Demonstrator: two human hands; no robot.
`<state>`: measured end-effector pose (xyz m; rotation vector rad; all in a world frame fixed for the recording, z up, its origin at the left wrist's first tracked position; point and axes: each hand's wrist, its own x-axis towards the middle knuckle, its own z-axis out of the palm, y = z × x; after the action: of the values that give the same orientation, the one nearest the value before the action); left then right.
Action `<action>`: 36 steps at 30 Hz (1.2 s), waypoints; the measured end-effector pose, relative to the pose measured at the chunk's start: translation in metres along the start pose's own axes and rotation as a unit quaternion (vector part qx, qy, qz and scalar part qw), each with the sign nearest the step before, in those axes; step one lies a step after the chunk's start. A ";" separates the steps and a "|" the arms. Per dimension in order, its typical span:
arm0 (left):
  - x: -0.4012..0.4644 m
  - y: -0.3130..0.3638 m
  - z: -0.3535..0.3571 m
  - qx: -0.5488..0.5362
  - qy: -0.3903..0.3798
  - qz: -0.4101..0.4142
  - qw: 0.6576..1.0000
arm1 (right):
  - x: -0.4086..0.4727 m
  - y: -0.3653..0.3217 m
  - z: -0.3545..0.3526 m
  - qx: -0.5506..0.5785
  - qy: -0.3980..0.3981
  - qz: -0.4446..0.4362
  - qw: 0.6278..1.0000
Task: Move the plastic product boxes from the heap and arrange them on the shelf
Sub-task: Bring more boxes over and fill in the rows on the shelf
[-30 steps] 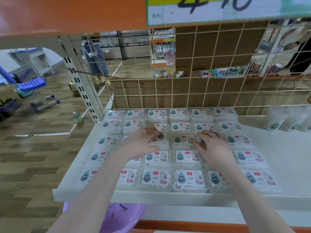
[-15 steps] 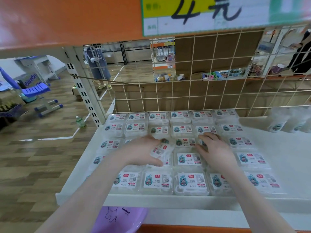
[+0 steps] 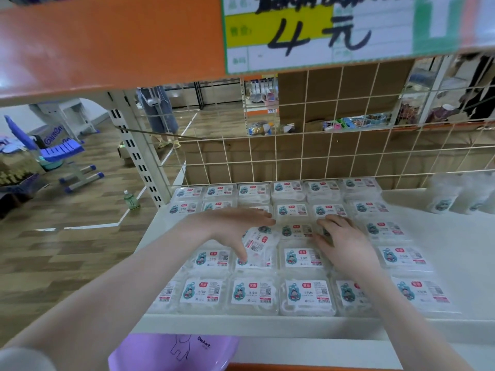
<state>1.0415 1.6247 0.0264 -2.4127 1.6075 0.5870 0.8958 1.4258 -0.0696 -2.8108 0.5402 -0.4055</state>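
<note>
Several clear plastic boxes [image 3: 306,293] with white and teal labels lie flat in neat rows on the white shelf [image 3: 468,263]. My left hand [image 3: 230,228] hovers over the middle of the rows and pinches one box [image 3: 258,242] between thumb and fingers. That box is tilted, with one edge raised off the row. My right hand [image 3: 345,242] rests on the boxes just to its right, its bent fingertips touching a box in the third row, which it partly hides. No heap of boxes shows in this view.
A wire mesh [image 3: 321,156] closes the shelf's back. White bags [image 3: 444,196] stand at the far right. An orange shelf edge with a price sign [image 3: 321,33] hangs overhead. A purple basin [image 3: 174,352] sits below the front lip. A person [image 3: 158,113] stands beyond the upright post [image 3: 136,153].
My left hand has lifted and tilted one box out of the middle row, drawing it slightly toward me. My right hand has stayed on the boxes. The view has dipped a little.
</note>
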 end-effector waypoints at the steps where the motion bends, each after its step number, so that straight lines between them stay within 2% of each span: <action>1: 0.002 0.000 0.002 0.000 -0.004 0.004 1.000 | 0.000 0.000 0.000 0.001 0.001 0.000 1.000; 6: 0.003 -0.001 0.007 -0.022 0.020 -0.007 1.000 | 0.000 -0.003 -0.001 0.005 0.005 0.000 1.000; 15: -0.015 0.022 0.033 0.032 0.088 -0.086 0.992 | 0.001 0.001 0.001 0.008 -0.002 0.008 1.000; 25: -0.030 0.005 0.033 -0.025 0.071 0.015 0.997 | 0.002 0.000 0.003 0.008 0.005 0.003 1.000; 32: -0.010 0.008 0.013 0.027 0.021 0.048 0.998 | 0.001 0.001 0.004 0.016 0.013 0.005 1.000; 36: -0.003 0.006 0.010 0.033 0.034 0.042 0.998 | 0.002 0.000 0.004 0.011 0.006 0.007 1.000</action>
<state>1.0329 1.6285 0.0187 -2.3515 1.7340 0.4607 0.8987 1.4263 -0.0734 -2.7839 0.5549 -0.4229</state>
